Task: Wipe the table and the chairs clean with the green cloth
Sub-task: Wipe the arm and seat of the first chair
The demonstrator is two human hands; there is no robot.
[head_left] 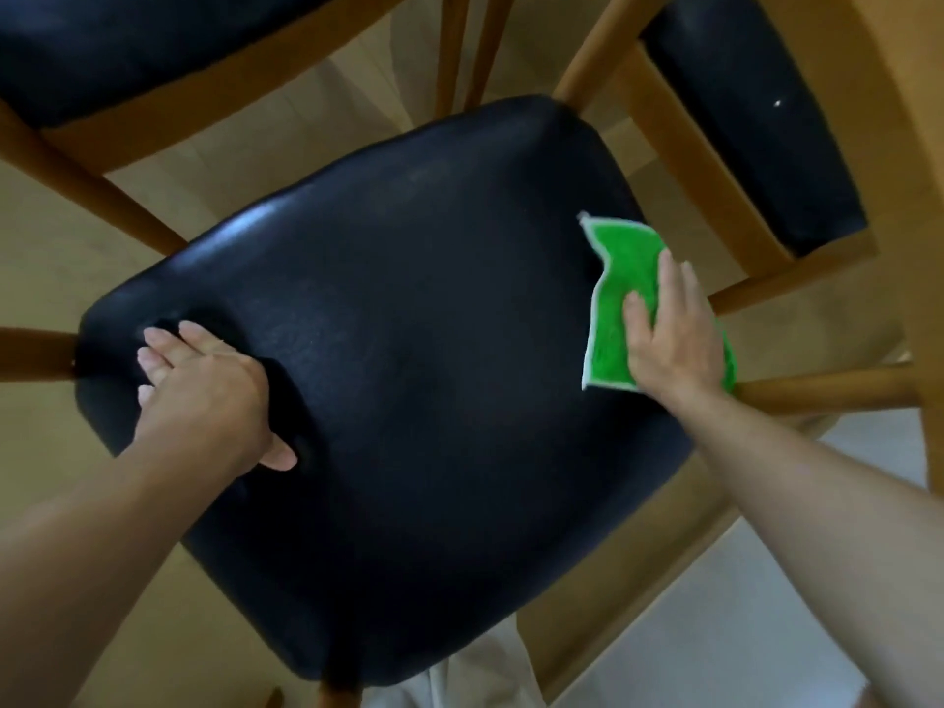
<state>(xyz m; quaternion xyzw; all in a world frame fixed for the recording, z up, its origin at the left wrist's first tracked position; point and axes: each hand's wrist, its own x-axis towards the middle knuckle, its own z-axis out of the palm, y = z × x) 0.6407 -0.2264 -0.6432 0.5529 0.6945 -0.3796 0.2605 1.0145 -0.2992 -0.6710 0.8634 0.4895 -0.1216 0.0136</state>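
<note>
A chair with a black padded seat [408, 350] and light wooden legs fills the middle of the view. The green cloth [615, 309], edged in white, lies on the seat's right edge. My right hand [669, 334] presses flat on the cloth with straight fingers. My left hand [204, 390] rests on the seat's left side with fingers stretched out, and the cushion dents under it.
A second chair with a black seat [127, 48] stands at the upper left. A third black seat [751, 125] in a wooden frame is at the upper right. Wooden rungs [827, 390] stick out on the right. The floor [316, 109] is light wood.
</note>
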